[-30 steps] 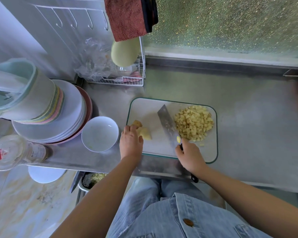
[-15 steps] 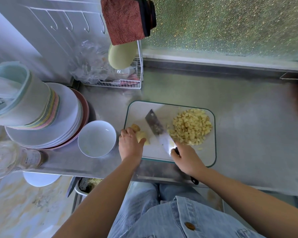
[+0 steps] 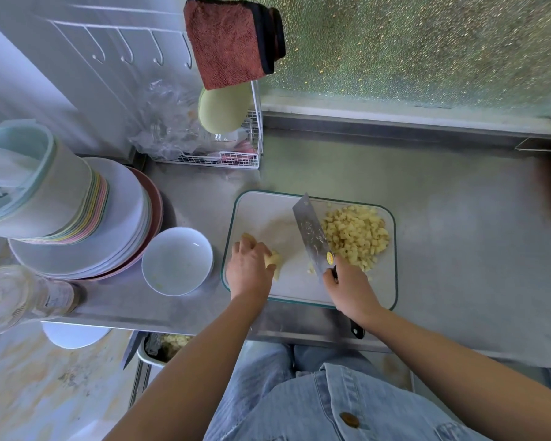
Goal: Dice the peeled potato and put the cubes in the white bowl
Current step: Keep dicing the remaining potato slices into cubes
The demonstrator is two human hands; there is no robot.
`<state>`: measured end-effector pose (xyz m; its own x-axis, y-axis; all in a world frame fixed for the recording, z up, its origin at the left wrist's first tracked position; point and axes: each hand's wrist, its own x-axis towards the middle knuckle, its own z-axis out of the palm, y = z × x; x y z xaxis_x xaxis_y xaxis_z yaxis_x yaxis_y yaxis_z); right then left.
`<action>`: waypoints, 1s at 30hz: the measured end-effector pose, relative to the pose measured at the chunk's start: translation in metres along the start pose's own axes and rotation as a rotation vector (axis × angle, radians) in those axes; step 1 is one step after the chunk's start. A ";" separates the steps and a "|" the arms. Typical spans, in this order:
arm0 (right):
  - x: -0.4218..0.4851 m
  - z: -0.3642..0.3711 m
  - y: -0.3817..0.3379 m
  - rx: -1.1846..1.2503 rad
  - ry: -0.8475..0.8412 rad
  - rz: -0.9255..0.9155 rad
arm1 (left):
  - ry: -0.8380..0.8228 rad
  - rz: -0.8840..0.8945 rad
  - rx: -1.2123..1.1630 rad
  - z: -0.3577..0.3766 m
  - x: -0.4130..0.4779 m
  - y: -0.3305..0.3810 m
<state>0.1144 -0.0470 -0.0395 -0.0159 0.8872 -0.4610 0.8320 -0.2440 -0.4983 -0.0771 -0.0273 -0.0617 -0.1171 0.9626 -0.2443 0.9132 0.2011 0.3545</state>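
Steel cleaver (image 3: 312,237), broad and rectangular, now lies against the pale cube heap (image 3: 355,237), having shifted right, away from the lumpy potato chunk (image 3: 275,261). Right grip (image 3: 352,289) wraps its black handle. Left grip (image 3: 250,268) curls over the chunk at the round-cornered board's (image 3: 268,211) left edge. Glossy white bowl (image 3: 177,261) stands just left on the brushed-metal counter (image 3: 442,233).

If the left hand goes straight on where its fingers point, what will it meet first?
The left hand holds a potato piece; ahead is bare cutting board, then probably the wire rack.
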 end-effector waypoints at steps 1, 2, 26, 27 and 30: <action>0.000 0.000 0.000 -0.003 0.001 -0.002 | -0.004 0.009 -0.018 0.000 0.001 0.001; 0.000 -0.001 0.000 -0.007 0.002 -0.004 | -0.004 0.016 -0.070 0.000 0.002 0.001; 0.000 -0.001 0.004 0.044 -0.014 -0.006 | 0.245 0.250 -0.132 -0.009 0.007 -0.004; 0.000 -0.001 0.004 0.046 -0.017 -0.004 | 0.206 0.264 -0.110 -0.006 0.007 -0.006; 0.001 -0.002 0.005 0.044 -0.025 0.003 | 0.122 0.279 -0.094 -0.002 0.003 -0.013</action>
<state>0.1193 -0.0467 -0.0413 -0.0282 0.8764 -0.4807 0.8071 -0.2637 -0.5282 -0.0901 -0.0271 -0.0656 0.0813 0.9965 -0.0181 0.8775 -0.0630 0.4755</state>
